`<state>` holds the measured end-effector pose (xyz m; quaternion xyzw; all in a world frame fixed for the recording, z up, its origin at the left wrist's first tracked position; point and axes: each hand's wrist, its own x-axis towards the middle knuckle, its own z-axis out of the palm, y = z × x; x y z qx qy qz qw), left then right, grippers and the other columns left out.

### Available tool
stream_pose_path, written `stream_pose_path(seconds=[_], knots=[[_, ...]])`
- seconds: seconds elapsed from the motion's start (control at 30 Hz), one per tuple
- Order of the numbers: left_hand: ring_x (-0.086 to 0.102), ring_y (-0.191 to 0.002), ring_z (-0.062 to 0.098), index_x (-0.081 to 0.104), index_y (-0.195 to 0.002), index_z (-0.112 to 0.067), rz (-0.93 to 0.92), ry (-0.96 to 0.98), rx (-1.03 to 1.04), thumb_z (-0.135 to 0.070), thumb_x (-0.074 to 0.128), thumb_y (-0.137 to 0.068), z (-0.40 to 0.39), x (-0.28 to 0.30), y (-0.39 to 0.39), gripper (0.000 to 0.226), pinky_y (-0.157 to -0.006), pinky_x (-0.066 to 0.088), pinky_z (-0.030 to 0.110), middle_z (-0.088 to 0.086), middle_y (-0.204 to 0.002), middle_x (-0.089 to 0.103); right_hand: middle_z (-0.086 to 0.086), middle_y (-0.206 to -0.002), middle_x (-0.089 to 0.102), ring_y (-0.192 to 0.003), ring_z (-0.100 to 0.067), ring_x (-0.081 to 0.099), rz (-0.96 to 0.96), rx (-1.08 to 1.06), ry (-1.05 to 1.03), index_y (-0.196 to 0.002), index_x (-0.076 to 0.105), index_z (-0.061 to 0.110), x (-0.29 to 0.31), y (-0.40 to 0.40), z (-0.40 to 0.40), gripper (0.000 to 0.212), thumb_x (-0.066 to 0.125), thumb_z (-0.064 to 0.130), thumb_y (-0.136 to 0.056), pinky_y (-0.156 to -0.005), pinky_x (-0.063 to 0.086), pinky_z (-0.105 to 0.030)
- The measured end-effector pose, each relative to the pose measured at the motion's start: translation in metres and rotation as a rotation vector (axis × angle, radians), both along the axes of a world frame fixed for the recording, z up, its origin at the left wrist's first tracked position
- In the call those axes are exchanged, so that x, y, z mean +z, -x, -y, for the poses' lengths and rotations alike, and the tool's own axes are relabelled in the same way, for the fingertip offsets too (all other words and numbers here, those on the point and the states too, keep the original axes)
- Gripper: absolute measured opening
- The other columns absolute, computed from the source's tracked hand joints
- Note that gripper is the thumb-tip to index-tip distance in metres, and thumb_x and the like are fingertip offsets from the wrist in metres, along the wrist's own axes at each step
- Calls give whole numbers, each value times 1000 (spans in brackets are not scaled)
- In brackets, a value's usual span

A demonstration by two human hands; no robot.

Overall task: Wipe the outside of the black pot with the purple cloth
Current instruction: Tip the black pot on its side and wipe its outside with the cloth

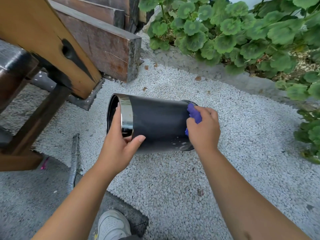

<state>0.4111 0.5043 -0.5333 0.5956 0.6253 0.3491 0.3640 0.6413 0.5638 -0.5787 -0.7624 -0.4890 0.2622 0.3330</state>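
Note:
A black pot (159,118) with a shiny band at its rim is held on its side above white gravel, its mouth facing left. My left hand (119,144) grips the rim, fingers reaching inside the opening and the thumb lying across the outer wall. My right hand (203,129) holds a crumpled purple cloth (194,113) and presses it against the pot's outer wall near the base. White smudges show low on the wall close to the base.
White gravel (233,153) covers the ground under the pot. Wooden beams (52,40) and planks stand at the left and back. Green leafy plants (242,32) fill the back right. A grey corrugated hose (74,161) lies at the left; my white shoe (112,224) is below.

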Motion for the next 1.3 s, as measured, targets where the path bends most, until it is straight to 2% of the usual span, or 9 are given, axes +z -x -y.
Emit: stream_pose_path(seconds=[0.13, 0.23, 0.33, 0.43, 0.57, 0.77, 0.87, 1.17, 1.3], knots=[[19, -150, 10, -8, -154, -44, 90, -1, -67, -47, 65, -86, -6, 21, -4, 101, -114, 37, 44, -11, -167, -1, 15, -109, 57, -80, 11, 54, -77, 25, 41, -98, 69, 36, 17, -13, -19, 33, 51, 24, -73, -65, 35, -10], [-25, -148, 10, -12, -156, -34, -202, -188, -102, -58, 50, -92, -6, 27, -5, 92, -121, -4, 29, -17, -160, -27, -1, -97, 67, -76, -14, 65, -127, 112, 150, -93, 70, 35, 25, -17, -34, 36, 47, 26, -66, -71, 53, -30], [1, -153, 27, 29, -152, -19, -268, -220, -63, -45, 46, -94, -15, 33, -10, 66, -104, 9, -4, 5, -164, 15, 7, -101, 59, -77, -11, 59, -28, 201, 169, -91, 65, 38, 26, -14, -36, 26, 52, 24, -73, -64, 43, -26], [30, -143, 42, 50, -132, -1, -319, -211, -77, -46, 42, -95, -27, 32, -8, 59, -103, 18, -2, 18, -139, 47, 14, -104, 54, -82, -11, 57, 29, 199, 128, -89, 66, 38, 28, -11, -31, 27, 51, 21, -74, -62, 37, -26], [28, -145, 36, 46, -138, 1, -283, -213, -113, -68, 23, -96, -27, 29, -9, 84, -119, 19, 28, 16, -144, 44, 18, -107, 55, -88, -7, 60, -17, 160, 9, -93, 70, 36, 45, -4, -25, 35, 51, 18, -71, -71, 48, -27], [23, -148, 30, 32, -147, 3, -142, -201, -81, -76, 15, -91, -29, 26, -19, 99, -119, 21, 45, 22, -155, 30, 12, -111, 58, -96, -9, 56, -87, 345, -319, -112, 69, 30, 85, 79, 6, 45, 59, 25, -68, -86, 47, -26], [22, -148, 28, 30, -148, 6, -178, -205, -70, -79, 15, -90, -27, 25, -18, 104, -122, 15, 34, 20, -157, 27, 1, -113, 62, -91, -24, 55, 56, 390, -422, -105, 70, 18, 70, 93, 27, 36, 69, 20, -69, -84, 47, -33], [19, -148, 19, 32, -148, 4, -230, -194, 12, -81, 19, -88, -23, 23, -9, 105, -115, 9, 10, 16, -158, 28, -3, -117, 65, -102, -29, 60, 122, 203, -368, -109, 73, 15, 22, 50, 23, 44, 60, 11, -67, -89, 43, -27], [15, -147, 9, 31, -151, -2, -271, -177, 33, -82, 20, -87, -22, 24, -9, 103, -111, 7, 4, 9, -160, 26, -3, -119, 63, -110, -28, 56, 116, 137, -298, -111, 72, 15, 2, 26, 20, 44, 58, 15, -69, -96, 45, -35]])
